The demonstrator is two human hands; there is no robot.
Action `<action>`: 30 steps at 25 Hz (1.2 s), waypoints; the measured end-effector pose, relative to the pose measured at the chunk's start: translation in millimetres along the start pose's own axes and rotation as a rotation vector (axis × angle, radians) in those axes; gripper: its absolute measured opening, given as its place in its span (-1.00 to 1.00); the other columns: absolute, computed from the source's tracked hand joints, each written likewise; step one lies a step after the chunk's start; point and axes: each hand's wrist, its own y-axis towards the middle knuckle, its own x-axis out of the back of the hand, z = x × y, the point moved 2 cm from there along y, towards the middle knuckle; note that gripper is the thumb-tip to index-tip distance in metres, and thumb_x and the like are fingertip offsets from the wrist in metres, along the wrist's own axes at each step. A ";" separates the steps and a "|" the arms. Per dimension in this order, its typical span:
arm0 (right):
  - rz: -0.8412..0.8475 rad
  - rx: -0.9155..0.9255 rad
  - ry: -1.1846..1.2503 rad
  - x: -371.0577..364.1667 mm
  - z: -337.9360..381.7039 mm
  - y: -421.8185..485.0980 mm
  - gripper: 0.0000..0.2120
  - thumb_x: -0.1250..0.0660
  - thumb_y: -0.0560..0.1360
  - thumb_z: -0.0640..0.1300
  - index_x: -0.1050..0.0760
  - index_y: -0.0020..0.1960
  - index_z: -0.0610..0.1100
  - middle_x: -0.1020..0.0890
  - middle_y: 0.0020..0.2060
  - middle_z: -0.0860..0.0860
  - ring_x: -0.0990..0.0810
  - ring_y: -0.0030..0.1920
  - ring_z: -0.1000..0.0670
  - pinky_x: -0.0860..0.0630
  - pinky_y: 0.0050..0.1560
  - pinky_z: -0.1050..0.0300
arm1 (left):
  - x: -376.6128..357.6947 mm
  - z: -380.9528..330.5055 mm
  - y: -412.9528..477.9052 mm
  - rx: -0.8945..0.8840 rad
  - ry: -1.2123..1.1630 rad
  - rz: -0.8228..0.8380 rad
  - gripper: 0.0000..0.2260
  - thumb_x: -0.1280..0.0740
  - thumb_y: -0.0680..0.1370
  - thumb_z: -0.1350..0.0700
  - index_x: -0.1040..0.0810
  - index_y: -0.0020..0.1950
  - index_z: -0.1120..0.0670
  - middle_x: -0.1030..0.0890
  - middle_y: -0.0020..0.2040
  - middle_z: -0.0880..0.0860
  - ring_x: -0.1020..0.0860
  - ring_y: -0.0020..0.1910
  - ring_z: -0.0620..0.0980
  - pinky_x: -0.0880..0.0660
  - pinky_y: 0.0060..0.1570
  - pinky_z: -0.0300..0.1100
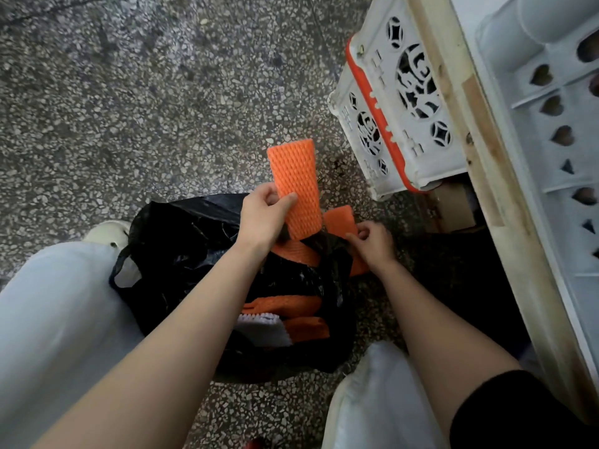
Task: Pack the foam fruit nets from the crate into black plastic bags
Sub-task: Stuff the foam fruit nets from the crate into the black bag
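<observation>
My left hand point(265, 215) grips a flat orange foam net point(296, 179), held upright above the open black plastic bag point(181, 244) on the floor between my knees. My right hand point(372, 241) pinches a second orange foam net point(340, 222) at the bag's right rim. Inside the bag lie more orange nets point(285, 306) and a white one point(262, 332). The white crate with orange trim point(402, 102) stands to the upper right; its contents are hidden.
Speckled terrazzo floor point(146, 108) spreads to the left and back. A wooden-edged white plastic rack point(534, 157) runs along the right side. A cardboard piece point(453, 205) lies under the crate. My pale trouser legs point(58, 312) flank the bag.
</observation>
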 end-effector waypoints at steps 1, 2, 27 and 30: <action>-0.064 0.046 0.014 6.3 5.6 0.4 -0.78 -0.44 0.41 -0.16 -0.58 -0.01 -0.26 -0.63 -0.09 -0.21 -0.56 0.00 -0.18 -0.41 0.03 0.08 | 2.3 -4.6 -1.7 -0.020 -0.002 -0.010 -0.87 -0.35 0.51 0.24 -0.50 -0.19 0.04 -0.58 -0.18 0.11 -0.56 -0.11 0.10 -0.52 0.06 0.13; -0.110 0.081 0.044 14.9 15.7 -1.5 -0.81 -0.42 0.42 -0.18 -0.57 -0.01 -0.26 -0.63 -0.07 -0.19 -0.56 0.01 -0.17 -0.40 0.03 0.09 | 5.6 -10.1 -3.3 -0.045 -0.001 -0.036 -0.89 -0.37 0.48 0.19 -0.49 -0.20 0.02 -0.59 -0.18 0.11 -0.58 -0.11 0.11 -0.52 0.05 0.12; -0.549 0.701 -0.064 213.4 296.1 -116.8 -0.58 -0.22 0.56 -0.15 -0.28 0.36 -0.28 -0.38 0.31 -0.21 -0.30 0.36 -0.15 -0.17 0.37 0.07 | 75.4 -207.5 -95.1 -0.463 -0.028 -0.171 -0.90 -0.34 0.53 0.09 -0.52 0.00 0.09 -0.56 -0.16 0.02 -0.53 -0.15 -0.01 -0.46 -0.07 -0.11; -0.613 0.263 -0.322 246.0 298.0 -72.7 -0.42 -0.17 0.58 -0.04 -0.05 0.50 -0.22 -0.07 0.48 -0.26 0.01 0.48 -0.31 0.05 0.45 -0.21 | 71.8 -211.4 -85.0 -0.442 -0.079 -0.117 -0.89 -0.34 0.53 0.08 -0.51 0.00 0.09 -0.56 -0.17 -0.03 -0.55 -0.12 0.01 -0.50 -0.01 -0.04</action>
